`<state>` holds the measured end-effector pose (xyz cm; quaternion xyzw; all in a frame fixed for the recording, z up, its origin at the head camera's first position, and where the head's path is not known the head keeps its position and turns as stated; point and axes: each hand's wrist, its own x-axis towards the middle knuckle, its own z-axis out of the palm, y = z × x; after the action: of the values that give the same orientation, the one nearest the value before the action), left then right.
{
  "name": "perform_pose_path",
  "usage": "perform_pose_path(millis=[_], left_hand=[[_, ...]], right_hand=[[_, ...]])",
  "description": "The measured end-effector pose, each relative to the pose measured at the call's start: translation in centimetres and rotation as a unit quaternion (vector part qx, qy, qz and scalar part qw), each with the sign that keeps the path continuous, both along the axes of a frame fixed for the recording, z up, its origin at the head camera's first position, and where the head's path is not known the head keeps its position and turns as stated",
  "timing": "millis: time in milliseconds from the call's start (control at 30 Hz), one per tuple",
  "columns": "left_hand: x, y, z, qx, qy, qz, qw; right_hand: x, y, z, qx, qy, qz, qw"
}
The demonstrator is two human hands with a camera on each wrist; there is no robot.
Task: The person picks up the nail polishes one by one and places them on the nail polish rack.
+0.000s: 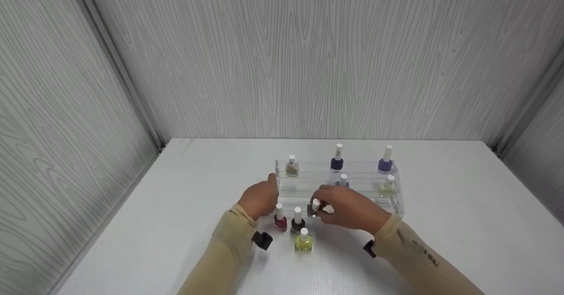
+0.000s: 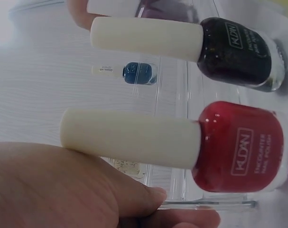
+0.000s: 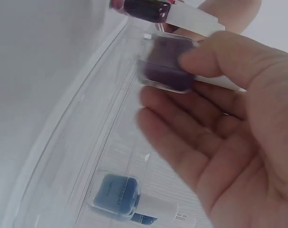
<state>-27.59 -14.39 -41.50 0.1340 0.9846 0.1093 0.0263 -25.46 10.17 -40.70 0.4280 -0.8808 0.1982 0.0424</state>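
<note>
The right hand (image 1: 352, 207) pinches a dark purple bottle (image 1: 314, 208) between thumb and fingertips, holding it at the front edge of the clear tiered rack (image 1: 396, 207), over the lowest step, probably so the bottle can go in upright. In the right wrist view its other fingers are spread and relaxed beneath the bottle (image 3: 166, 64). The left hand (image 1: 261, 200) rests against the rack's left end, seemingly steadying it; I cannot tell whether its fingers curl round the edge or only press on it. The rack holds a beige bottle (image 1: 291, 166), a dark blue bottle (image 1: 337, 158) and a violet bottle (image 1: 385, 160) on the top step, and a light blue bottle (image 1: 343, 180) and a pale yellow bottle (image 1: 387, 186) on the middle one. On the table (image 1: 132, 242) just in front of the rack stand a red bottle (image 1: 280, 218), a black bottle (image 1: 298, 221) and a yellow bottle (image 1: 303, 240), close together between the forearms.
</note>
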Motion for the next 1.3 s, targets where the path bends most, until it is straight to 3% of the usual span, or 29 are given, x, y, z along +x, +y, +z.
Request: perform_pose_path(millis=[267,433,633,967,1300], left_hand=[[0.1,0.0,0.0,-0.003,-0.007,0.000,1.0000],[0.0,-0.1,0.1,0.002,0.001,-0.008,1.0000],[-0.1,-0.1,-0.4,0.001,-0.003,-0.006,1.0000],[0.1,0.1,-0.2,-0.003,0.013,-0.010,0.9999],[-0.1,0.1,-0.2,0.017,-0.003,0.003,0.9998]], right_hand=[[0.2,-0.8,-0.4,-0.095,0.105,-0.044,0.9890],[-0.2,-1.4,-0.9,-0.131,0.119,-0.074,0.9815],[-1.1,-1.9,-0.8,-0.146,0.088,-0.110,0.9792],[-3.1,-3.0,-1.2,-0.148,-0.029,-0.124,0.9807],[-3.7,-5.1,-1.1,-0.130,-0.067,-0.146,0.9785]])
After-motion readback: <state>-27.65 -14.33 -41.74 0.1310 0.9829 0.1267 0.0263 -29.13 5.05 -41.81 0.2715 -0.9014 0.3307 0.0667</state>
